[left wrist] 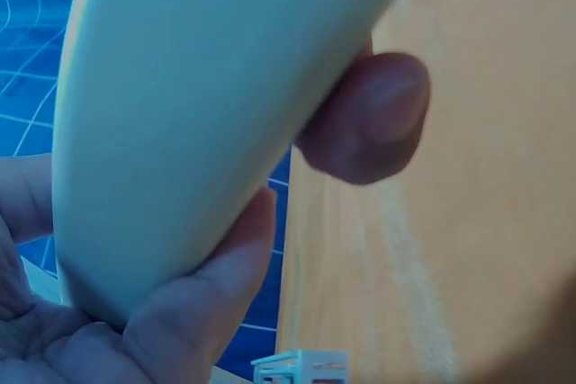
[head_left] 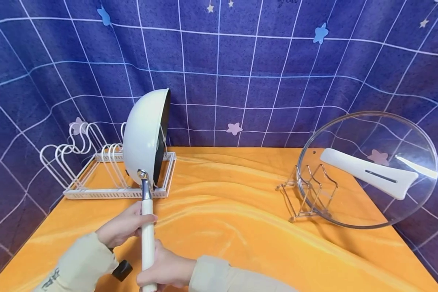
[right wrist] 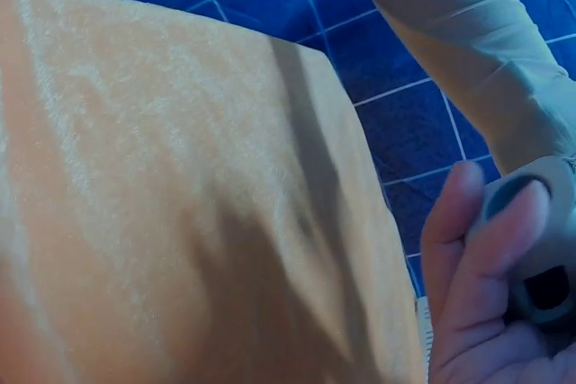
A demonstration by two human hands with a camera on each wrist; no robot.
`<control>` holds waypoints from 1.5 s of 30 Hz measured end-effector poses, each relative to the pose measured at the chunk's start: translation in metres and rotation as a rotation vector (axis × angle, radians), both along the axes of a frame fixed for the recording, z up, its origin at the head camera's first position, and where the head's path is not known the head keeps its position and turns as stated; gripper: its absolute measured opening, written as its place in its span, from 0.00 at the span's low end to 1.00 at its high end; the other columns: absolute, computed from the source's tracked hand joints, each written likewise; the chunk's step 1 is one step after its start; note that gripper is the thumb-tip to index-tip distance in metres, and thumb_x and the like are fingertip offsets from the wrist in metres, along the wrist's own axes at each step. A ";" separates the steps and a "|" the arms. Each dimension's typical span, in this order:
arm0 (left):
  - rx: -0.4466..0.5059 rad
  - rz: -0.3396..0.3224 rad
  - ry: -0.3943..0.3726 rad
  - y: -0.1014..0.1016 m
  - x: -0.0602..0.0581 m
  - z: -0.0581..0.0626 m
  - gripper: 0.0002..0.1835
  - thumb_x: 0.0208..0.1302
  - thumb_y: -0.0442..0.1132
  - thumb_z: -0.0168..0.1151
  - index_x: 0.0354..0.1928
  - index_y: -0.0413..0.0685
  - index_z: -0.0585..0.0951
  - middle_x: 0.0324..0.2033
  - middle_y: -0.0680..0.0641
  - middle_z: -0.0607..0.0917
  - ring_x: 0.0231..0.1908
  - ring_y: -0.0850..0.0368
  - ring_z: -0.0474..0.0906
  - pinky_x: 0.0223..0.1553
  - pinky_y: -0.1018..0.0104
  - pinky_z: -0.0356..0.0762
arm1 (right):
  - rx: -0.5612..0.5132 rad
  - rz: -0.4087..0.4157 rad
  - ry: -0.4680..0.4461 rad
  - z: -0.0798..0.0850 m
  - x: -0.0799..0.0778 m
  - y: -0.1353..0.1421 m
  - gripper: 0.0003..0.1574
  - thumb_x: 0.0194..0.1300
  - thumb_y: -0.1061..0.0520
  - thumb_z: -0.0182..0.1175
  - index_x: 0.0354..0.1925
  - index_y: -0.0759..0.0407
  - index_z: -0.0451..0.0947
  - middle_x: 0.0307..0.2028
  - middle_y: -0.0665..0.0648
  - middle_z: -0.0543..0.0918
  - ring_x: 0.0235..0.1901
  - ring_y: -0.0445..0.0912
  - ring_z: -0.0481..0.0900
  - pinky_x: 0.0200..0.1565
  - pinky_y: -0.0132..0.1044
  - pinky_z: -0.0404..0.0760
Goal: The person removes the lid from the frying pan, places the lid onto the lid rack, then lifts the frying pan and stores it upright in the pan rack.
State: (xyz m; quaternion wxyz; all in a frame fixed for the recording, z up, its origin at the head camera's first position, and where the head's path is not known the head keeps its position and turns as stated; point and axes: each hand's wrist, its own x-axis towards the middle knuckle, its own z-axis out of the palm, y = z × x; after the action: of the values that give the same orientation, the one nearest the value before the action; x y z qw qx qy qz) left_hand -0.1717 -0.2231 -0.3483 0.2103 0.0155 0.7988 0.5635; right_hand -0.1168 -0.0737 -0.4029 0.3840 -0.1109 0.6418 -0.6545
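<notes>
A wok (head_left: 142,134), white outside and dark inside, stands on its side at the right end of a white rack (head_left: 113,194), its handle pointing towards me. My left hand (head_left: 125,225) grips the white handle (head_left: 147,247) just below its metal neck, thumb across the top. Closer to the handle's end, my right hand (head_left: 169,263) holds it too. In the left wrist view the handle fills much of the picture, with fingers curled around it. The right wrist view shows fingers (right wrist: 495,258) around the handle's end (right wrist: 549,213), which has a hanging hole.
On the right, a large glass lid (head_left: 372,194) with a white handle stands upright in a small wire stand (head_left: 295,215). White wire loops (head_left: 65,156) rise from the rack's left part. An orange cloth (head_left: 241,227) covers the table; a dark blue curtain (head_left: 237,52) hangs behind.
</notes>
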 end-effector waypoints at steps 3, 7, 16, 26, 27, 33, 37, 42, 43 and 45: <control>0.003 0.009 -0.003 0.000 -0.001 -0.005 0.19 0.67 0.32 0.51 0.52 0.29 0.56 0.35 0.43 0.71 0.31 0.56 0.71 0.29 0.69 0.72 | 0.038 -0.010 0.005 -0.003 -0.001 -0.001 0.35 0.45 0.70 0.58 0.51 0.55 0.57 0.35 0.58 0.71 0.20 0.44 0.74 0.18 0.33 0.74; 0.000 0.016 -0.006 0.001 -0.003 -0.012 0.23 0.67 0.32 0.51 0.55 0.28 0.54 0.36 0.42 0.71 0.31 0.55 0.70 0.30 0.69 0.71 | 0.079 -0.015 0.005 -0.006 -0.003 -0.001 0.33 0.45 0.69 0.59 0.49 0.58 0.58 0.35 0.59 0.71 0.21 0.44 0.76 0.22 0.36 0.80; 0.016 0.013 0.003 0.003 -0.008 -0.024 0.22 0.67 0.32 0.53 0.54 0.29 0.54 0.36 0.42 0.72 0.31 0.54 0.69 0.31 0.67 0.69 | 0.085 -0.097 0.016 -0.012 0.004 0.001 0.26 0.50 0.69 0.62 0.43 0.60 0.59 0.29 0.59 0.76 0.23 0.43 0.79 0.30 0.41 0.85; 0.053 0.004 0.004 -0.003 -0.015 -0.037 0.26 0.68 0.32 0.52 0.57 0.29 0.50 0.41 0.38 0.69 0.35 0.53 0.74 0.37 0.62 0.78 | 0.058 -0.050 -0.089 -0.019 -0.002 0.011 0.21 0.58 0.70 0.57 0.45 0.61 0.59 0.34 0.58 0.74 0.27 0.44 0.79 0.41 0.40 0.84; 0.050 0.012 0.001 -0.004 -0.016 -0.038 0.26 0.68 0.32 0.52 0.57 0.29 0.50 0.42 0.37 0.68 0.35 0.52 0.74 0.37 0.62 0.79 | 0.058 -0.054 -0.093 -0.019 -0.002 0.011 0.20 0.58 0.70 0.56 0.45 0.61 0.59 0.33 0.58 0.74 0.27 0.43 0.78 0.40 0.39 0.84; 0.038 0.041 0.001 -0.007 -0.016 -0.041 0.28 0.69 0.33 0.53 0.59 0.30 0.49 0.43 0.36 0.68 0.34 0.50 0.78 0.38 0.59 0.81 | 0.124 -0.069 -0.034 -0.015 0.000 0.009 0.20 0.55 0.69 0.55 0.47 0.64 0.64 0.34 0.57 0.74 0.26 0.44 0.74 0.39 0.41 0.83; 0.037 0.047 0.015 -0.009 -0.014 -0.041 0.26 0.68 0.32 0.52 0.57 0.30 0.50 0.39 0.39 0.69 0.32 0.52 0.76 0.35 0.59 0.80 | 0.418 0.100 0.363 -0.009 -0.002 0.019 0.26 0.56 0.62 0.59 0.54 0.62 0.70 0.28 0.51 0.73 0.26 0.41 0.72 0.39 0.33 0.79; -0.038 0.082 0.043 -0.010 -0.012 -0.041 0.22 0.67 0.31 0.51 0.53 0.29 0.52 0.36 0.40 0.70 0.32 0.52 0.73 0.33 0.61 0.77 | 0.683 0.288 0.778 0.001 -0.010 0.048 0.31 0.61 0.53 0.59 0.63 0.53 0.69 0.17 0.44 0.64 0.20 0.37 0.66 0.34 0.26 0.73; -0.055 0.088 0.045 -0.011 -0.012 -0.040 0.21 0.67 0.31 0.50 0.53 0.29 0.53 0.36 0.40 0.70 0.32 0.53 0.72 0.33 0.61 0.76 | 0.683 0.277 0.777 0.001 -0.012 0.053 0.31 0.61 0.54 0.59 0.63 0.53 0.69 0.16 0.45 0.64 0.18 0.38 0.64 0.32 0.26 0.73; -0.074 0.095 0.042 -0.012 -0.012 -0.038 0.22 0.68 0.31 0.50 0.54 0.29 0.52 0.37 0.39 0.70 0.33 0.52 0.71 0.34 0.61 0.75 | 0.674 0.247 0.755 0.004 -0.016 0.065 0.31 0.61 0.56 0.59 0.63 0.55 0.69 0.17 0.46 0.68 0.18 0.38 0.64 0.31 0.28 0.73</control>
State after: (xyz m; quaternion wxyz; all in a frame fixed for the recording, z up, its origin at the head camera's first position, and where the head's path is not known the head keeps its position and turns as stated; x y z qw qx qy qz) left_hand -0.1836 -0.2349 -0.3866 0.1669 -0.0185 0.8231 0.5424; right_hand -0.1325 -0.0091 -0.3985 0.2147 -0.2842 0.8927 -0.2760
